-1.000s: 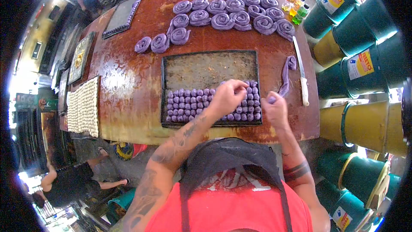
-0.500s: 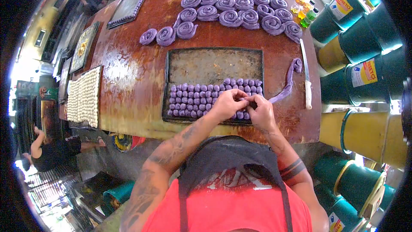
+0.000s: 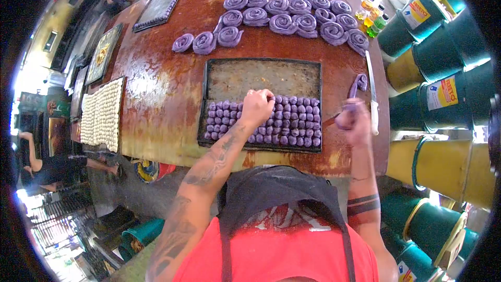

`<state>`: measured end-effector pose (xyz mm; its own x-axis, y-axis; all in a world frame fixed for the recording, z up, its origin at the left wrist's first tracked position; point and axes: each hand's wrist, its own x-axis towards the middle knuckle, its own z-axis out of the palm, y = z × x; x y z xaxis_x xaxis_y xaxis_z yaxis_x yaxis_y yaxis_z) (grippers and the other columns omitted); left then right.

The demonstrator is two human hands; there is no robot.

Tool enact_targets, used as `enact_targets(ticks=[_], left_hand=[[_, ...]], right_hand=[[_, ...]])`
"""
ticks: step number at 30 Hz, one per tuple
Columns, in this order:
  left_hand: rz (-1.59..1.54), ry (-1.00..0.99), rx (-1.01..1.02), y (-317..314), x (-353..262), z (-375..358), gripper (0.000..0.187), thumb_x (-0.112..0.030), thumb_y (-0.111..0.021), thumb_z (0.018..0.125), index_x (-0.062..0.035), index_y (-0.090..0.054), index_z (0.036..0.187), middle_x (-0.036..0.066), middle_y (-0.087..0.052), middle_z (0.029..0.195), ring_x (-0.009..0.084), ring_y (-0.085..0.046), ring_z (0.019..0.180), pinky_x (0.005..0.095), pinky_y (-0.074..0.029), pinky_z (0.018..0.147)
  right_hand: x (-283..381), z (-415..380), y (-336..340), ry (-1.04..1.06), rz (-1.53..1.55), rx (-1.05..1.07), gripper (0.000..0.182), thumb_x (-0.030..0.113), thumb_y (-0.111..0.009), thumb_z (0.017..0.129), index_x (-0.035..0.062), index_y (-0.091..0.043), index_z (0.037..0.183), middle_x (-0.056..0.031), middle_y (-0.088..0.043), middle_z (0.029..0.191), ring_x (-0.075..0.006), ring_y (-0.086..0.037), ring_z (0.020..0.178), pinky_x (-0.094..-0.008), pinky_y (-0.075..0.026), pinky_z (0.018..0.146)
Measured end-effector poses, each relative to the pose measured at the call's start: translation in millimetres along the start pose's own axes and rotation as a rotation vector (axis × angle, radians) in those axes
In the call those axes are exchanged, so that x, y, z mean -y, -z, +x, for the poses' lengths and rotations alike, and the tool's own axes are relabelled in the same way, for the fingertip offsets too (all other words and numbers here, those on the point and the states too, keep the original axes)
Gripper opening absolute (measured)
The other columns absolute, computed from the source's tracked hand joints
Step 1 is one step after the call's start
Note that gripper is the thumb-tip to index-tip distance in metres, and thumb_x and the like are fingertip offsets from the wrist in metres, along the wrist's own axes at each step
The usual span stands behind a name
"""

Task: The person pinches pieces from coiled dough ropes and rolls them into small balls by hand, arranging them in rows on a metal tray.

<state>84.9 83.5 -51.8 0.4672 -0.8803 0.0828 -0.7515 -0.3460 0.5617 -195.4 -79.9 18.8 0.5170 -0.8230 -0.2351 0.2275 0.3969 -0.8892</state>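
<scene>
Dough (image 3: 361, 80) lies near the counter's (image 3: 167, 109) right edge, its near end in the curled, blurred right grip (image 3: 355, 120). Over the tray (image 3: 261, 75) by the near edge, the left grip (image 3: 258, 107) is narrow; whether it holds anything I cannot tell. Coils (image 3: 282, 23) crowd toward the far edge.

Single head-worn view, looking forward and steeply down from above the wearer's bright red cloth shirt (image 3: 261, 256), which lies nearest the lens along the lower edge. The wide, rounded field darkens at its corners. A rectangular dark metal tray (image 3: 261, 79) sits near the centre at close range; the broad reddish-brown table (image 3: 156, 117) recedes toward the top; round dark-green plastic tubs (image 3: 446, 39) curve along the right margin.
</scene>
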Motion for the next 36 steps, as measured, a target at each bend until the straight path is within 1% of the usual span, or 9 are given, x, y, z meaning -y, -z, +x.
enact_targets(ticks=[2,7,11,16,19,26,31,33,36], left_hand=[[-0.024,-0.005,-0.028,2.5,0.1,-0.6,0.031,-0.020,-0.070,0.081,-0.0047,-0.067,0.108,0.017,-0.069,0.104,0.0356,-0.063,0.098,0.0446,-0.048,0.091],[-0.095,-0.024,-0.160,28.5,-18.6,-15.2,0.043,-0.018,-0.069,0.081,-0.0059,-0.060,0.122,0.015,-0.064,0.103,0.0326,-0.059,0.100,0.0434,-0.046,0.089],[-0.257,-0.056,-0.142,39.0,-40.0,-26.2,0.033,-0.014,-0.068,0.081,-0.0037,-0.065,0.113,0.014,-0.065,0.098,0.0294,-0.061,0.096,0.0410,-0.048,0.087],[-0.570,0.013,0.118,55.9,-82.7,-44.9,0.023,-0.013,-0.069,0.088,-0.0050,-0.068,0.109,0.009,-0.070,0.097,0.0178,-0.065,0.088,0.0319,-0.053,0.079],[-0.497,-0.327,0.006,57.8,-96.6,-48.8,0.020,-0.013,-0.071,0.085,-0.0051,-0.069,0.104,0.010,-0.065,0.092,0.0198,-0.063,0.090,0.0326,-0.052,0.077],[-0.785,0.305,0.053,25.5,-57.1,-70.3,0.019,-0.009,-0.071,0.086,0.0018,-0.065,0.101,0.010,-0.068,0.099,0.0170,-0.065,0.084,0.0302,-0.053,0.074],[-0.785,0.396,0.390,61.7,-60.8,-63.3,0.019,-0.011,-0.072,0.086,0.0016,-0.068,0.098,0.003,-0.067,0.079,0.0091,-0.061,0.069,0.0269,-0.051,0.063],[-0.498,0.333,0.153,51.5,-21.7,-58.2,0.021,-0.010,-0.073,0.077,-0.0025,-0.070,0.096,0.006,-0.068,0.076,0.0132,-0.062,0.066,0.0295,-0.051,0.063],[-0.232,0.259,-0.172,59.5,9.3,-37.3,0.024,-0.011,-0.071,0.073,-0.0044,-0.070,0.096,0.012,-0.068,0.083,0.0241,-0.065,0.076,0.0342,-0.053,0.074]], right_hand=[[60.0,-10.3,2.8,0.015,0.612,0.213,0.023,0.031,-0.059,0.096,0.0129,-0.054,0.083,0.0003,-0.048,0.063,-0.0106,-0.043,0.047,-0.0263,-0.033,0.042],[123.7,-74.5,-52.7,0.130,0.320,0.478,0.021,0.022,-0.067,0.091,0.0119,-0.051,0.081,0.0010,-0.051,0.066,-0.0104,-0.049,0.052,-0.0279,-0.041,0.047],[45.0,-69.1,-97.0,0.212,-0.721,0.206,0.016,0.013,-0.072,0.086,0.0079,-0.058,0.082,-0.0007,-0.059,0.072,-0.0089,-0.052,0.061,-0.0273,-0.043,0.055],[-61.2,-30.1,-86.5,0.093,-1.045,0.154,0.011,0.009,-0.064,0.086,0.0035,-0.060,0.078,-0.0041,-0.063,0.069,-0.0110,-0.054,0.069,-0.0331,-0.046,0.058],[-78.3,-40.1,-100.8,0.107,-0.702,0.218,0.006,0.003,-0.064,0.081,0.0009,-0.059,0.080,-0.0059,-0.057,0.067,-0.0139,-0.055,0.068,-0.0330,-0.047,0.061],[-76.4,-42.6,-107.2,0.303,-0.880,0.290,0.019,0.001,-0.070,0.077,0.0004,-0.065,0.096,-0.0128,-0.067,0.089,-0.0211,-0.065,0.084,-0.0341,-0.051,0.077],[-80.2,-31.6,-94.2,0.286,-0.980,0.480,0.022,0.007,-0.074,0.075,0.0005,-0.066,0.095,-0.0132,-0.069,0.089,-0.0254,-0.066,0.081,-0.0357,-0.053,0.074],[-48.8,-32.1,-102.4,-0.029,-0.961,0.458,0.027,0.012,-0.075,0.073,0.0027,-0.067,0.096,-0.0164,-0.068,0.095,-0.0344,-0.064,0.096,-0.0418,-0.051,0.086],[-68.0,-24.7,-84.8,0.366,-0.986,0.559,0.024,0.010,-0.075,0.071,0.0048,-0.068,0.093,-0.0123,-0.067,0.095,-0.0335,-0.059,0.106,-0.0422,-0.047,0.094]])
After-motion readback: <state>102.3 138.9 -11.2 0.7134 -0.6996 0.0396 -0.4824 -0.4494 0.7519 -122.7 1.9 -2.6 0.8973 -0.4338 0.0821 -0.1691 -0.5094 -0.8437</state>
